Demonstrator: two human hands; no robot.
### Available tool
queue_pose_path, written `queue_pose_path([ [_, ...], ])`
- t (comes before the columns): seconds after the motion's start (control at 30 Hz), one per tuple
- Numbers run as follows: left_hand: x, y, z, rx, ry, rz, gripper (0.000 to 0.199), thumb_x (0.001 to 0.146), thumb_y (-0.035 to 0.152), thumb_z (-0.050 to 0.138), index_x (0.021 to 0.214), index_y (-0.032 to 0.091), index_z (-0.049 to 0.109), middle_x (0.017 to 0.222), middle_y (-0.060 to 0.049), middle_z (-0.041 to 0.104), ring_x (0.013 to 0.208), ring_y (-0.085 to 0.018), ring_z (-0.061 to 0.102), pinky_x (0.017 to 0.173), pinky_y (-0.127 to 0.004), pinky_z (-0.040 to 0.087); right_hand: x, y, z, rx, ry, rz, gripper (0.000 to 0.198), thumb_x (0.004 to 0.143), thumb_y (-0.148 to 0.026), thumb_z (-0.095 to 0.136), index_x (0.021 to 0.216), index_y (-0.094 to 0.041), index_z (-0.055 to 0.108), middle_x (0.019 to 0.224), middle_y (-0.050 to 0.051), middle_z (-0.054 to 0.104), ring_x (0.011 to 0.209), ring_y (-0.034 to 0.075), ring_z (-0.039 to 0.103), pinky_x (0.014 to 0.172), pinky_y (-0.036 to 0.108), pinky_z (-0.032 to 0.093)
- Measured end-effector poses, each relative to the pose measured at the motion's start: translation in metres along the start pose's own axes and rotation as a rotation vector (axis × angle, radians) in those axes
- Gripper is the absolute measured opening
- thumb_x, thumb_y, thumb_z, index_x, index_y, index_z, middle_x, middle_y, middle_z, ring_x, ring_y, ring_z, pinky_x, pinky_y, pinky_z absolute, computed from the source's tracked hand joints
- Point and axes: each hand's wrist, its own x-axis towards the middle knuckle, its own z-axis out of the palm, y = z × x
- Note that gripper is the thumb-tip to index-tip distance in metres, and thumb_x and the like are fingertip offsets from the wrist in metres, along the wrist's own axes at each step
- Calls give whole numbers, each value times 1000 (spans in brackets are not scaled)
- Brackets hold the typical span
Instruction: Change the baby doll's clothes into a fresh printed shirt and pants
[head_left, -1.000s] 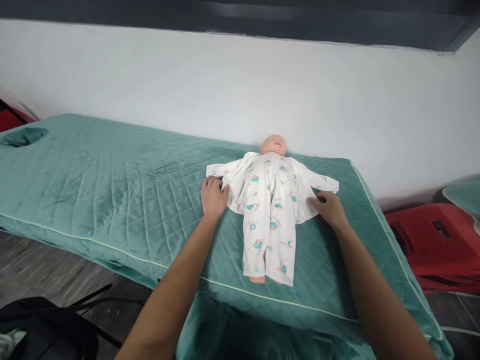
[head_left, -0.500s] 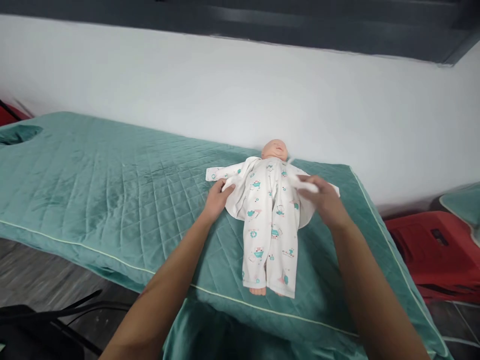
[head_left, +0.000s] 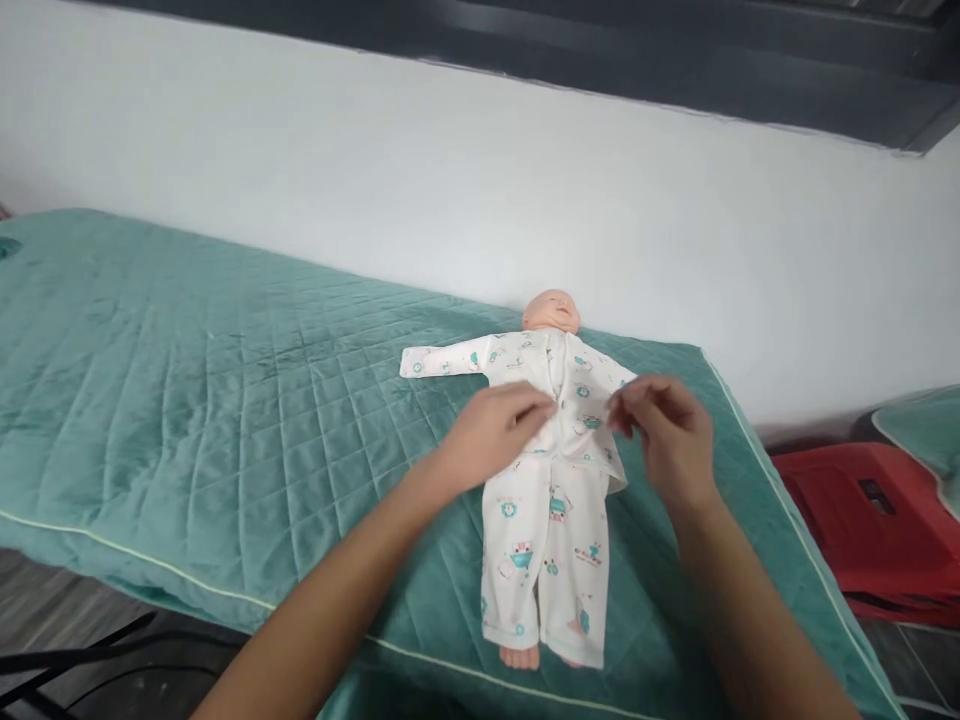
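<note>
A baby doll [head_left: 553, 312] lies on its back, head toward the wall, in a white printed jacket [head_left: 517, 350] and matching trousers [head_left: 510, 540]. The jacket's two front halves meet along the chest, and its sleeves spread sideways. My left hand [head_left: 499, 425] lies over the jacket's front, thumb and fingertips closed at the middle edge. Over the jacket's right side is my right hand [head_left: 667, 430], its fingers loosely bent and somewhat apart, with no cloth visible in them. The doll's bare feet [head_left: 519, 657] show below the trouser legs.
Under the doll is a bed with a green quilted cover [head_left: 262, 400], set against a white wall [head_left: 337, 180]. A red plastic chair or stool [head_left: 862, 510] stands beyond the right edge. Dark cables or bars [head_left: 97, 650] show at lower left.
The jacket's front halves, held spread apart before, now lie folded over the doll's chest and the trousers' top. My left hand moved right to the jacket's middle; my right hand no longer visibly holds cloth.
</note>
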Motion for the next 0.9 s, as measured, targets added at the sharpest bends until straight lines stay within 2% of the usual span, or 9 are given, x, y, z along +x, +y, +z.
queue_pose_path([
  [0.07, 25, -14, -2, -10, 196, -91, 21, 96, 23, 52, 96, 20, 73, 94, -2, 72, 87, -15, 65, 81, -27, 47, 26, 7, 10, -106, 120, 37, 6, 88, -27, 63, 85, -22, 60, 75, -1, 66, 60, 13, 59, 55, 27, 40],
  [0.13, 56, -28, 0, 41, 278, -185, 21, 92, 19, 56, 102, 18, 74, 98, -5, 72, 90, -17, 65, 85, -28, 47, 53, 18, 23, -297, 142, 85, 8, 85, -30, 63, 85, -22, 60, 76, 0, 65, 63, 15, 59, 61, 29, 42],
  [0.23, 95, -44, 7, 141, 175, -305, 19, 88, 20, 61, 100, 15, 75, 96, -7, 73, 91, -21, 65, 85, -32, 48, 82, 37, 41, -612, 159, 96, 21, 85, -41, 63, 79, -22, 55, 76, 1, 62, 71, 18, 57, 69, 32, 41],
  [0.3, 108, -52, 10, 170, 87, -335, 15, 88, 20, 60, 91, 16, 75, 92, -8, 74, 87, -22, 65, 83, -33, 48, 88, 45, 48, -713, 129, 123, 27, 84, -46, 63, 78, -22, 52, 77, 1, 61, 74, 19, 56, 70, 32, 39],
  [0.4, 112, -59, 13, 138, 46, -292, 12, 88, 17, 60, 86, 18, 72, 89, -5, 74, 82, -20, 65, 81, -31, 48, 87, 48, 52, -728, 80, 183, 29, 83, -49, 64, 82, -23, 51, 80, 0, 62, 76, 19, 57, 69, 31, 38],
  [0.63, 109, -65, 16, 109, 114, -172, 13, 91, 17, 54, 82, 20, 63, 86, -3, 70, 79, -19, 62, 75, -31, 46, 96, 41, 53, -814, -34, 311, 26, 86, -47, 56, 76, -24, 50, 76, 1, 64, 72, 20, 54, 65, 31, 34],
  [0.8, 114, -52, 27, -135, 276, -281, 8, 90, 16, 55, 85, 20, 61, 85, -1, 69, 79, -16, 63, 76, -29, 47, 99, 50, 51, -750, -4, 237, 23, 87, -36, 52, 68, -24, 50, 69, 1, 61, 67, 19, 49, 63, 31, 31],
  [0.9, 115, -49, 35, -118, 307, -305, 8, 89, 15, 56, 84, 20, 61, 86, -2, 70, 80, -17, 63, 79, -31, 48, 98, 55, 49, -654, 55, 195, 20, 85, -35, 55, 68, -23, 53, 67, 1, 61, 66, 18, 50, 63, 31, 34],
])
